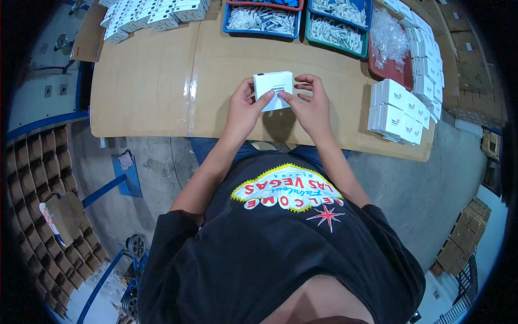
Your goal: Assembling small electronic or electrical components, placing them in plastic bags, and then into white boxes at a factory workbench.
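Note:
Between my two hands, above the near edge of the cardboard-covered table (pixel 151 86), is a small white box (pixel 273 82) with dark print on its face and a dark mark at its upper left corner. My left hand (pixel 244 107) grips its left side, the thumb pressed on the front face and the fingers partly hidden behind. My right hand (pixel 314 108) pinches the lower right part with its thumb on the face; its other fingers are bent and spread beside the box. The back of the box is hidden.
Stacked white boxes stand at the far left (pixel 154 16), at the right (pixel 396 110) and along the right edge (pixel 423 59). Trays of small white pieces, one blue (pixel 261 33) and one green (pixel 334 49), sit at the back. A red tray (pixel 389 73) holds clear plastic bags.

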{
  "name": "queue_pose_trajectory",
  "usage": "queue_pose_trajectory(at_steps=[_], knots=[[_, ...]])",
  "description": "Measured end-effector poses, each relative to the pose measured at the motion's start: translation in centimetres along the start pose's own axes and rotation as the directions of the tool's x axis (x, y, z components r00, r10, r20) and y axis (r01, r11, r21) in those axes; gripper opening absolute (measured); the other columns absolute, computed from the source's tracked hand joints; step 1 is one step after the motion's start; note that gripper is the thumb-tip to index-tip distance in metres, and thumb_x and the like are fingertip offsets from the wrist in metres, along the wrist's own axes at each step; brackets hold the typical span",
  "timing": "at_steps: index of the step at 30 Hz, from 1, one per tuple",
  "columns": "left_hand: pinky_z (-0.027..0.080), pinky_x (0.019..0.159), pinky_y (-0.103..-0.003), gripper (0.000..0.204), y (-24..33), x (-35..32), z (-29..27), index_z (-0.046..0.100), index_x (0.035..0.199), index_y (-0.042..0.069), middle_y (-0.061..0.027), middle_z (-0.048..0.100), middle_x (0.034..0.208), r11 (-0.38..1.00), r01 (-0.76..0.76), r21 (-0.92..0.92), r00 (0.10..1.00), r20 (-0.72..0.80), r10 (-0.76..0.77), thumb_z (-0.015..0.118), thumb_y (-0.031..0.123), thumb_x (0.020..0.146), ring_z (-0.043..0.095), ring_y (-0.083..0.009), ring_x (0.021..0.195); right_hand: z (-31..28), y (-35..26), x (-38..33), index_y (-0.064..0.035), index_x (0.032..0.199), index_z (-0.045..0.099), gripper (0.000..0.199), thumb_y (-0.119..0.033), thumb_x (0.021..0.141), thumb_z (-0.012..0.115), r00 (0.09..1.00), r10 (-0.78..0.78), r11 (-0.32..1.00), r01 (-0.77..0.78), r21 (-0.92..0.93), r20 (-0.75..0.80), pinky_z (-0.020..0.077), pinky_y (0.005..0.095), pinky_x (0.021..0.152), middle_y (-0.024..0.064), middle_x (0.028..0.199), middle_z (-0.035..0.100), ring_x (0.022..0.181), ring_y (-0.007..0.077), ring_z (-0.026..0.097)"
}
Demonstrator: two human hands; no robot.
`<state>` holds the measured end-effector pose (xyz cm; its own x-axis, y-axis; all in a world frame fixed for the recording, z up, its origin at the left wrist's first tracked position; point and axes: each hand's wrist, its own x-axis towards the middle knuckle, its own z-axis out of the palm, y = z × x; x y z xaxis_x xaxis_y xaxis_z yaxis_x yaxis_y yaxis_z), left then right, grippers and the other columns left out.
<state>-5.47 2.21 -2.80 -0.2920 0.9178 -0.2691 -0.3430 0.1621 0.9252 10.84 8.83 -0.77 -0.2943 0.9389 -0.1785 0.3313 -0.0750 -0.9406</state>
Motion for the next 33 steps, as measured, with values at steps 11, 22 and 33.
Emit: queue_pose_trajectory(at_steps=[11,22,33], knots=[[0.047,0.103,-0.038,0.059,1.4,-1.1,0.0,0.044,0.145,0.005,-0.0172,0.055,0.143,0.962,-0.029,-0.270,0.945,0.306,0.115,0.041,0.050,0.106,0.060,-0.0245,0.124,-0.1,2.2,0.7,0.0021,0.122,0.063,0.029,-0.017,0.101,0.063,0.995,0.009,0.811,0.053,0.582,-0.104,0.0532,0.0281,0.086,0.0060,0.111,0.070,0.099,0.0110,0.066],[0.048,0.097,-0.039,0.032,-1.8,4.6,-16.0,0.059,0.124,0.003,-0.0127,0.067,0.116,0.666,-0.206,0.717,0.845,-0.213,0.491,0.063,0.019,0.097,0.063,-0.0279,0.110,-0.1,1.6,2.3,-0.0023,0.119,0.064,0.034,-0.016,0.090,0.073,0.966,-0.250,0.934,0.259,-0.247,0.070,0.0527,0.0355,0.080,0.0168,0.097,0.070,0.092,0.0297,0.070],[0.038,0.105,-0.047,0.036,0.3,3.7,-22.9,0.059,0.119,0.006,-0.0137,0.057,0.127,0.205,-0.032,0.978,0.721,-0.119,0.682,0.064,0.022,0.088,0.051,-0.0332,0.122,7.4,-6.8,13.3,-0.0030,0.102,0.069,0.031,-0.019,0.078,0.081,0.762,-0.582,0.687,0.647,-0.331,0.282,0.0458,0.0334,0.065,0.0098,0.084,0.055,0.073,0.0229,0.055]])
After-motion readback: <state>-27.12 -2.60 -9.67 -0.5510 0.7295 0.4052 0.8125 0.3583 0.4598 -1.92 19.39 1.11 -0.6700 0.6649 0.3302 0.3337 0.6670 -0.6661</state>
